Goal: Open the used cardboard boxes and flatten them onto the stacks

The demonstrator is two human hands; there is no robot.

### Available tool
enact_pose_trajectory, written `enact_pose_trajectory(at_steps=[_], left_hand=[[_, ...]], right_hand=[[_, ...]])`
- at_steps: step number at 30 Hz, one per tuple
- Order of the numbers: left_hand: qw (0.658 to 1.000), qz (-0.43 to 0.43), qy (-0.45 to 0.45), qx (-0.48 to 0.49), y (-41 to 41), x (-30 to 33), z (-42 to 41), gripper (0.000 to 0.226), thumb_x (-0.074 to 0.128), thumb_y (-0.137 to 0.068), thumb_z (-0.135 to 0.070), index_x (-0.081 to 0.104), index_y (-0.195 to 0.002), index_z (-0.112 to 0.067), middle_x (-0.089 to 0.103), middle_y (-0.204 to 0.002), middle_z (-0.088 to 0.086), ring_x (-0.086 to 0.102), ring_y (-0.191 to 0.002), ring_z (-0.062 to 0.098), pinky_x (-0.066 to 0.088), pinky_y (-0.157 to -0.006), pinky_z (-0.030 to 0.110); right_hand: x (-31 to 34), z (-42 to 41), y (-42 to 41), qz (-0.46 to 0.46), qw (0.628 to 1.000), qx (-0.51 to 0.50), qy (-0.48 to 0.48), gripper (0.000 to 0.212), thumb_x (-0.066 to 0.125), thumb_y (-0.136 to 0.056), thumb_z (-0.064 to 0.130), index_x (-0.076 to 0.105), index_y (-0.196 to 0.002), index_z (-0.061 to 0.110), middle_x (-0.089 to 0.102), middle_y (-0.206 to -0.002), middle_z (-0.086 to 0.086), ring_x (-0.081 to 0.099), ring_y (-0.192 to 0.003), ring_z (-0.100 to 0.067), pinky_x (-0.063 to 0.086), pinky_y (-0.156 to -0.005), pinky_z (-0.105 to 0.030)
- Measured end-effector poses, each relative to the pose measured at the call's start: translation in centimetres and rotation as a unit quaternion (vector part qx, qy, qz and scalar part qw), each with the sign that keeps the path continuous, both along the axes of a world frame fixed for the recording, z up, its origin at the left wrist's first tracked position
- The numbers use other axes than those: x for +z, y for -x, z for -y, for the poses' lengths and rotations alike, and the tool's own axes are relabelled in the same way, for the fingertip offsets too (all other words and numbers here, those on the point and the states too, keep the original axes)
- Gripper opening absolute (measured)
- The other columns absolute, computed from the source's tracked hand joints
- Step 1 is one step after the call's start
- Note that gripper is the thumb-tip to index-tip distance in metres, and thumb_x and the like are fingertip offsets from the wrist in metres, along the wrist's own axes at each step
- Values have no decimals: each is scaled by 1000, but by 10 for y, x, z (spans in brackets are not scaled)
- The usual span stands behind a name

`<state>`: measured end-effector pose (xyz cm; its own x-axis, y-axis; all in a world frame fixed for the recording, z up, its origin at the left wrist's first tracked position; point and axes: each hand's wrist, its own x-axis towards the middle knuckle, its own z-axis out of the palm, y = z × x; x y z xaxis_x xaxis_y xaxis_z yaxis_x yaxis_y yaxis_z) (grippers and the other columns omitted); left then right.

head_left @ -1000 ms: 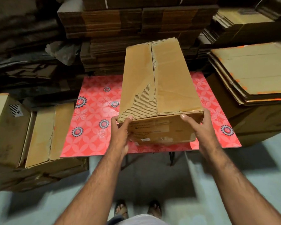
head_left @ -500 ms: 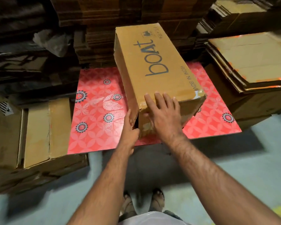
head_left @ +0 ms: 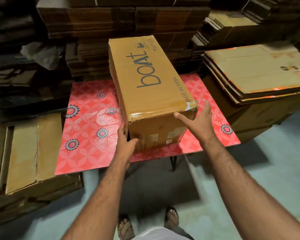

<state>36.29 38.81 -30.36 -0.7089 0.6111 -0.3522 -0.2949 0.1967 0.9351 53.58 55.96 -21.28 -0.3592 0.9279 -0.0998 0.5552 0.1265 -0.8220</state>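
A long brown cardboard box (head_left: pixel 151 80) printed "boAt" lies on the red flowered table (head_left: pixel 87 132), its taped end facing me. My left hand (head_left: pixel 126 142) holds the box's lower left corner, thumb on the near end, fingers round the left side. My right hand (head_left: pixel 197 118) holds the upper right corner of the near end, thumb on the end face and fingers along the right side. Flattened cardboard forms a stack (head_left: pixel 260 71) to the right and a lower stack (head_left: pixel 33 153) to the left.
Tall piles of flattened cartons (head_left: pixel 128 32) rise behind the table. A crumpled plastic sheet (head_left: pixel 42 52) lies at the back left. My sandalled feet (head_left: pixel 145 224) stand on the grey floor (head_left: pixel 249 153) in front of the table.
The box has been rolled over, so its printed face is up. My right hand slid off the top to the right corner, and my left hand stayed at the lower left.
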Motion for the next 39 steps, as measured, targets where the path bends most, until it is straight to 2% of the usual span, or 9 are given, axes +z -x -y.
enact_pose_trajectory(at_steps=[5, 7, 11, 15, 18, 22, 28, 33, 39], left_hand=[[999, -22, 15, 37, -17, -1, -11, 83, 59, -80, 16, 39, -149, -25, 62, -133, 1, 62, -109, 1, 53, -94, 26], [997, -37, 20, 61, -23, -4, -19, 80, 59, -82, 16, 41, -148, -25, 65, -126, -2, 65, -98, -7, 54, -85, 17], [995, -21, 1, 92, -34, -8, -33, 78, 58, -81, 17, 43, -146, -23, 67, -128, 7, 67, -106, 16, 55, -86, 28], [995, -27, -13, 98, -50, 0, -41, 79, 68, -72, 0, 46, -143, -26, 69, -123, -2, 66, -113, 15, 54, -95, 33], [990, -34, -55, 123, -61, 13, -50, 61, 73, -81, -3, 52, -133, -26, 72, -118, -3, 67, -114, 20, 55, -93, 33], [973, 46, -161, 160, -73, 31, -58, 43, 69, -97, -18, 49, -131, -37, 66, -134, -7, 66, -119, 16, 56, -91, 39], [887, 280, -270, 247, -126, 12, -83, 56, 63, -100, -16, 35, -146, -31, 60, -138, 3, 66, -117, 29, 60, -82, 49], [877, 322, -216, 283, -156, -16, -100, 68, 50, -92, 14, 38, -149, -21, 67, -116, 13, 71, -90, 23, 62, -78, 40], [880, 341, -174, 281, -150, -34, -100, 61, 49, -91, 16, 42, -146, -8, 69, -122, 16, 72, -102, 27, 62, -72, 34]], right_hand=[[-52, -22, -25, -100, 960, 91, 247, 110, 93, -56, 64, 39, -148, 35, 59, -141, 14, 57, -131, -11, 43, -112, -48], [-68, -23, -28, -111, 952, 133, 252, 106, 91, -59, 56, 36, -148, 40, 58, -140, 21, 57, -131, -11, 45, -110, -45], [-80, -35, -35, -146, 942, 169, 249, 99, 89, -75, 40, 30, -154, 41, 52, -148, 21, 52, -137, -12, 42, -115, -51], [-70, -46, -49, -162, 944, 177, 228, 83, 84, -84, 27, 37, -152, 38, 58, -142, 20, 56, -131, -6, 40, -117, -52], [-50, -53, -54, -166, 960, 169, 148, 78, 87, -81, 38, 45, -147, 40, 59, -141, 16, 56, -127, 0, 44, -115, -48], [-2, -59, -47, -80, 979, 161, -96, 83, 73, -70, 75, 44, -142, 47, 49, -138, 9, 44, -133, -16, 40, -110, -59], [76, -59, 5, 106, 883, 287, -355, 82, 72, -86, 54, 32, -156, 39, 42, -152, 4, 40, -141, -19, 28, -107, -49], [68, -44, 22, 179, 812, 376, -408, 78, 73, -90, 41, 31, -156, 39, 40, -158, 7, 37, -144, -17, 26, -112, -52], [37, -42, 7, 186, 804, 370, -426, 80, 73, -91, 41, 29, -157, 38, 37, -160, 4, 35, -145, -18, 26, -108, -50]])
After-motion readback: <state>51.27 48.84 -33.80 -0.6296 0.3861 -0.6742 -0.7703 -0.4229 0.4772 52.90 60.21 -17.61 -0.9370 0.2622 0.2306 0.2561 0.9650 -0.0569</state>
